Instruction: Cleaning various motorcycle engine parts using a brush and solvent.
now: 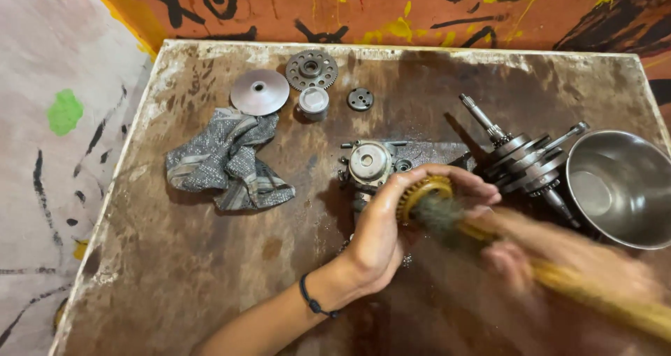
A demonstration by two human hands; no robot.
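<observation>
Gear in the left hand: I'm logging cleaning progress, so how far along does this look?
Laid out at the table's far edge: a disc, toothed gear, piston, small round plate; whether cleaned, I cannot tell. In hand: left hand holds a yellowish gear; blurred right hand works a brush on it. Untouched: engine case, crankshaft.

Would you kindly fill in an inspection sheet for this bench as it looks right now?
Surface: worn, stained brown board, edges chipped pale.
Job's things: toothed gear held over the board; brush with a yellowish handle against it, motion-blurred.
Clutter: grey patterned rag, metal disc, sprocket, piston, small round plate, engine casing, crankshaft, steel bowl.
Grippers: left hand grips the gear, black band on the wrist; right hand holds the brush, blurred.
Cables: nothing seen.
Surroundings: orange painted wall with black and yellow marks; pale painted floor.
</observation>
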